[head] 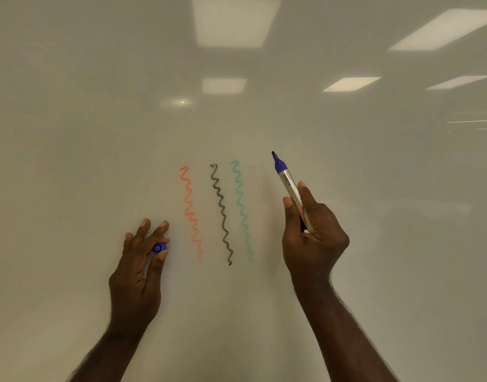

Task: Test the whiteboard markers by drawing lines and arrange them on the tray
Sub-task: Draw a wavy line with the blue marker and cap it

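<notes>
A whiteboard (99,133) fills the view. Three wavy lines run down its middle: a red line (191,213), a black line (221,213) and a teal line (242,210). My right hand (311,238) grips an uncapped blue marker (287,183) with a silver barrel, its tip pointing up and left, just right of the teal line. Whether the tip touches the board is unclear. My left hand (140,266) pinches the blue cap (159,248) between thumb and fingers, left of the red line. The tray is out of sight.
Ceiling lights reflect in the upper part of the board. A faint smudge (252,167) sits between the teal line's top and the marker tip.
</notes>
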{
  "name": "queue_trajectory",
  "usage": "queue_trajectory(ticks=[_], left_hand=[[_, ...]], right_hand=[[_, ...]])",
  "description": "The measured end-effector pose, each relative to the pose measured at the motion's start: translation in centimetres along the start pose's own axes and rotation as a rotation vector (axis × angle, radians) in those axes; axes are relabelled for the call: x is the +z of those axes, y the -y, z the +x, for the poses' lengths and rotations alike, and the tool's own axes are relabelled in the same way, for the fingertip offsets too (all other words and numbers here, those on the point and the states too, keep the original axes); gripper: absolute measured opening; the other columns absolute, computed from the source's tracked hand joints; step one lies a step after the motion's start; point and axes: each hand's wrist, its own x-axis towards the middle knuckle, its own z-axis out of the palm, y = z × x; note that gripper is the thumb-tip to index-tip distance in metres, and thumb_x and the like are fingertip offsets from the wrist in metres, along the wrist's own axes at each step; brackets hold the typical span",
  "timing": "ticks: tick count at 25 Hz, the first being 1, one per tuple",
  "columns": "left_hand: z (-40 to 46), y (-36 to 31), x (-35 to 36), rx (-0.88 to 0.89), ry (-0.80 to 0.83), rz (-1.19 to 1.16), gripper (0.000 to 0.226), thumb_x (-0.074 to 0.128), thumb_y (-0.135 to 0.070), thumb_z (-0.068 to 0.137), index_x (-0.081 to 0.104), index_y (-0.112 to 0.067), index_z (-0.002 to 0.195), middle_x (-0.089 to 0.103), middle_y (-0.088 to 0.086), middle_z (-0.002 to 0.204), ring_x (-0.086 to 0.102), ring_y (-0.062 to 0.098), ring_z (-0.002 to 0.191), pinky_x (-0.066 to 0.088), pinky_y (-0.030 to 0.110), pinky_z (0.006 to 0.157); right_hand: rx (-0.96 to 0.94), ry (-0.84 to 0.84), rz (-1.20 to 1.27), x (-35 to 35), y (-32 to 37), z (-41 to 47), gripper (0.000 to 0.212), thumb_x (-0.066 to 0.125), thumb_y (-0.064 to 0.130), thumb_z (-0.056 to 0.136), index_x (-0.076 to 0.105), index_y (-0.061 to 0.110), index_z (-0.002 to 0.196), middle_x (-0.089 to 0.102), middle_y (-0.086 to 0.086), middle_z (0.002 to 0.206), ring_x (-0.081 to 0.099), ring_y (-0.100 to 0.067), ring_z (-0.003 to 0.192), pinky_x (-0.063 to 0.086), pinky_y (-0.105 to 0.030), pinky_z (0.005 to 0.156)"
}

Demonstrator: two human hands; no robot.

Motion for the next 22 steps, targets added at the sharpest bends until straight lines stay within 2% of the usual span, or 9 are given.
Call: queue_trajectory(ticks=[2,4,7,8,12,14,16,19,22], left_hand=[[-0.1,0.2,0.1,0.003,-0.002,0.004,0.038,0.041,-0.027,0.097,0.051,-0.010,0.129,0.036,-0.040,0.139,0.035,0.004,0.138,0.020,0.028,0.118],[-0.2,0.4,0.2,0.004,-0.004,0.002,0.039,0.041,-0.028,0.098,0.053,-0.008,0.129,0.038,-0.037,0.139,0.036,0.008,0.138,0.021,0.030,0.118],[-0.2,0.3,0.1,0.010,-0.001,0.004,0.040,0.041,-0.030,0.098,0.050,-0.008,0.130,0.036,-0.039,0.140,0.035,0.005,0.138,0.020,0.029,0.118],[-0.1,0.2,0.1,0.011,0.000,0.007,0.039,0.040,-0.030,0.098,0.050,-0.009,0.130,0.034,-0.040,0.140,0.034,0.002,0.138,0.020,0.028,0.118],[-0.2,0.3,0.1,0.015,-0.004,0.014,0.040,0.041,-0.029,0.098,0.051,-0.007,0.129,0.033,-0.040,0.140,0.033,0.000,0.138,0.021,0.028,0.118],[-0.2,0.4,0.1,0.016,-0.006,0.002,0.040,0.041,-0.031,0.099,0.052,-0.007,0.129,0.035,-0.039,0.140,0.035,0.003,0.138,0.021,0.028,0.118],[-0.2,0.4,0.1,0.023,-0.008,-0.006,0.040,0.040,-0.032,0.099,0.052,-0.007,0.128,0.037,-0.038,0.139,0.036,0.006,0.138,0.021,0.030,0.118],[-0.2,0.5,0.1,0.024,-0.009,-0.002,0.038,0.041,-0.029,0.099,0.052,-0.007,0.128,0.038,-0.038,0.140,0.037,0.007,0.137,0.021,0.030,0.118],[-0.2,0.5,0.1,0.021,-0.008,0.004,0.039,0.041,-0.029,0.099,0.052,-0.006,0.128,0.037,-0.038,0.139,0.036,0.006,0.137,0.021,0.029,0.118]], right_hand=[[0.006,0.006,0.010,0.1,0.3,-0.3,0.031,0.062,0.014,0.091,0.065,-0.001,0.118,0.050,0.004,0.064,0.036,-0.004,0.059,0.028,-0.006,0.058],[0.002,-0.005,0.041,-0.1,0.5,-0.4,0.029,0.061,0.013,0.091,0.066,0.001,0.117,0.052,0.002,0.063,0.039,-0.006,0.055,0.033,-0.010,0.055],[0.087,-0.032,0.192,-0.3,0.8,-0.1,0.023,0.063,0.011,0.091,0.068,0.008,0.114,0.060,0.000,0.065,0.057,-0.016,0.048,0.047,-0.032,0.046],[0.140,-0.035,0.258,-0.3,1.0,0.1,0.023,0.063,0.009,0.092,0.068,0.010,0.113,0.061,0.000,0.069,0.060,-0.017,0.048,0.048,-0.035,0.045],[0.296,0.047,0.426,-0.1,1.4,0.7,0.024,0.052,0.000,0.094,0.067,0.011,0.110,0.064,-0.009,0.090,0.066,-0.018,0.055,0.053,-0.031,0.053],[0.290,0.138,0.447,-0.3,1.5,0.9,0.020,0.059,0.009,0.092,0.063,0.009,0.112,0.065,-0.009,0.095,0.067,-0.021,0.063,0.054,-0.031,0.062],[0.211,0.198,0.388,-0.5,1.6,0.9,0.027,0.071,0.020,0.086,0.062,0.009,0.108,0.067,-0.003,0.093,0.067,-0.016,0.071,0.053,-0.028,0.069],[0.100,0.140,0.277,-0.3,1.6,0.6,0.029,0.063,0.038,0.089,0.067,0.015,0.107,0.069,0.003,0.086,0.064,-0.013,0.066,0.052,-0.028,0.064],[0.051,0.082,0.222,0.0,1.0,0.2,0.031,0.055,0.035,0.096,0.064,0.014,0.117,0.074,-0.006,0.095,0.067,-0.018,0.063,0.054,-0.034,0.057]])
